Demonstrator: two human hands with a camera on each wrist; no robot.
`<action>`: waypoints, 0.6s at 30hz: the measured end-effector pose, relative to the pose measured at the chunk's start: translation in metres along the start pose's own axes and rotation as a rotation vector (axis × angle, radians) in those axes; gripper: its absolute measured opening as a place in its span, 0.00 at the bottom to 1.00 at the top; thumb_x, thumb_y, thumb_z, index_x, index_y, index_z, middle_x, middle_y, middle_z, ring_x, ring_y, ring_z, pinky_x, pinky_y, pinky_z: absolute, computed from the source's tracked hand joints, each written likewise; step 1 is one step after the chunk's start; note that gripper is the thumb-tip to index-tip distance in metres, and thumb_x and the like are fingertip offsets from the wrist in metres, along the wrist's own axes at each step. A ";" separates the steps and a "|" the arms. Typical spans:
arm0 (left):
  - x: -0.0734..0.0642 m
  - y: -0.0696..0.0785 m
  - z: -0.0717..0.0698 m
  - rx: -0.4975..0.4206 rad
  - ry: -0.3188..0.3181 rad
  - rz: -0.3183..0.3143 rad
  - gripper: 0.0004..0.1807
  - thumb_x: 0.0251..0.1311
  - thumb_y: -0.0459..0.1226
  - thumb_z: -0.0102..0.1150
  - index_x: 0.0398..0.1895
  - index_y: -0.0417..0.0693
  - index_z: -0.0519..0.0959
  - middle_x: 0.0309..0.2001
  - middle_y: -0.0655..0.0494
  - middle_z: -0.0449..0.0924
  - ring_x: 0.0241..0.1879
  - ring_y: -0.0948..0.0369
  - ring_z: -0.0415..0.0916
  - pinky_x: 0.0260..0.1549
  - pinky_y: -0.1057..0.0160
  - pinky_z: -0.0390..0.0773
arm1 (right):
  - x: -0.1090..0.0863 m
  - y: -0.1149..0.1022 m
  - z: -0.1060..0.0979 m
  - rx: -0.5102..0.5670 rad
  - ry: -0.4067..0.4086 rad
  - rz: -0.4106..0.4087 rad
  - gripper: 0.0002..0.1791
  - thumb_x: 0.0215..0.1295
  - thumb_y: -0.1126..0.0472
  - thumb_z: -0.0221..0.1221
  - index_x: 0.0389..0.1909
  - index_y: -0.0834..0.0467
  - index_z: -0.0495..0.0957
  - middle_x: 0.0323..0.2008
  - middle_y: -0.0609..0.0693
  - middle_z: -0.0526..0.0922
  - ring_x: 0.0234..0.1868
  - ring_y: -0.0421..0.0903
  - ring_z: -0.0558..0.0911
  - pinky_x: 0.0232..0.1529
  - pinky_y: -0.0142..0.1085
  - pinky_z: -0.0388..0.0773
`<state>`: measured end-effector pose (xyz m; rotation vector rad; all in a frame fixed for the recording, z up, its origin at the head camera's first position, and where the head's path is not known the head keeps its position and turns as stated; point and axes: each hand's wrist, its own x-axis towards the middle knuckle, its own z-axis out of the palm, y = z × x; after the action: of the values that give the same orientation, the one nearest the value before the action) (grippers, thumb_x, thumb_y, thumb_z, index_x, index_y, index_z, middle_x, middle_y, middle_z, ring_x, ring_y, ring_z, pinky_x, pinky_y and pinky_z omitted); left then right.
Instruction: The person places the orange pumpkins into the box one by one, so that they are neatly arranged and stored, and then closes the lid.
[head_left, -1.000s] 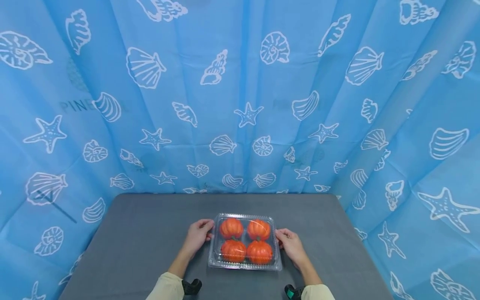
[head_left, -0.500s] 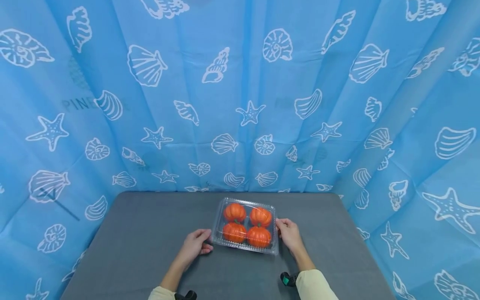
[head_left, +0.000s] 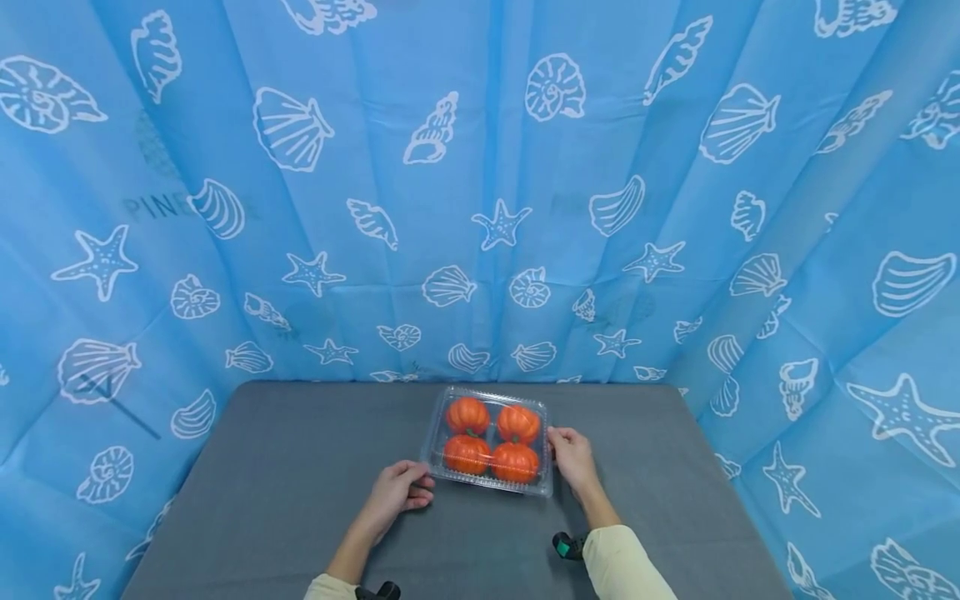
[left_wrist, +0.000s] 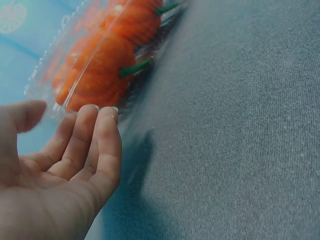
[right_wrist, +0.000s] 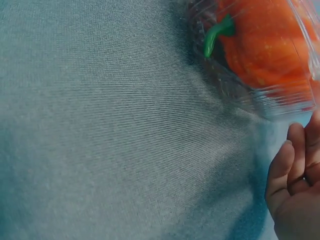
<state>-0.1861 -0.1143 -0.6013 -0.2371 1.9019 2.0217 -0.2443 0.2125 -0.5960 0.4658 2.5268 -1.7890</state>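
Observation:
A clear plastic clamshell container (head_left: 487, 479) holding several small orange pumpkins (head_left: 514, 462) stands on the grey table, slightly turned, toward the far edge. Green stems (left_wrist: 134, 69) show through its side in the left wrist view. At its near left corner is my left hand (head_left: 395, 492), thumb and fingers apart on either side of the corner, fingertips right at the plastic. My right hand (head_left: 573, 458) holds the right rim by its fingertips. The right wrist view shows some right fingers (right_wrist: 282, 165) bent below the rim, the thumb out of frame.
The grey cloth-covered table (head_left: 300, 450) extends around the container. Behind it and at both sides hangs a blue curtain (head_left: 480, 183) printed with white shells and starfish. A black band (head_left: 568, 546) is on the right wrist.
The container has slid away from me toward the table's far edge and turned a little, its right side now nearer. Both hands moved forward with it; the left now sits at its near corner.

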 end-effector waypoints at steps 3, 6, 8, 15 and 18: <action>0.001 0.000 0.001 0.003 0.012 0.015 0.15 0.74 0.40 0.53 0.47 0.34 0.78 0.34 0.52 0.84 0.30 0.64 0.83 0.34 0.64 0.87 | -0.001 -0.002 -0.001 -0.017 -0.012 0.035 0.23 0.78 0.48 0.52 0.47 0.67 0.80 0.30 0.49 0.78 0.29 0.41 0.76 0.30 0.34 0.77; 0.001 0.000 0.002 -0.005 0.012 0.011 0.14 0.72 0.39 0.54 0.46 0.34 0.79 0.32 0.54 0.84 0.30 0.65 0.83 0.34 0.66 0.86 | -0.004 -0.004 -0.002 -0.062 -0.042 0.054 0.28 0.78 0.42 0.49 0.43 0.66 0.80 0.26 0.47 0.76 0.24 0.41 0.74 0.26 0.35 0.76; 0.002 -0.002 0.003 -0.012 -0.005 -0.002 0.14 0.72 0.39 0.54 0.45 0.34 0.78 0.31 0.54 0.84 0.30 0.64 0.84 0.34 0.65 0.86 | -0.006 -0.004 -0.005 -0.098 -0.078 0.063 0.33 0.78 0.38 0.46 0.31 0.64 0.79 0.20 0.46 0.74 0.19 0.41 0.71 0.21 0.34 0.73; 0.002 -0.006 0.004 -0.091 -0.037 -0.055 0.10 0.71 0.38 0.51 0.41 0.38 0.76 0.28 0.54 0.83 0.31 0.60 0.87 0.36 0.61 0.88 | -0.015 -0.006 -0.016 -0.082 -0.332 0.137 0.44 0.76 0.27 0.29 0.13 0.54 0.70 0.07 0.45 0.68 0.09 0.38 0.64 0.12 0.31 0.60; 0.001 -0.006 0.003 -0.123 -0.042 -0.056 0.08 0.70 0.38 0.51 0.40 0.40 0.74 0.27 0.55 0.82 0.30 0.59 0.88 0.33 0.61 0.88 | -0.017 -0.007 -0.026 -0.053 -0.489 0.177 0.45 0.74 0.24 0.26 0.24 0.56 0.74 0.13 0.46 0.77 0.11 0.37 0.68 0.14 0.29 0.64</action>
<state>-0.1846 -0.1110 -0.6072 -0.2737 1.7283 2.0919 -0.2259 0.2309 -0.5775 0.2065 2.1199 -1.5381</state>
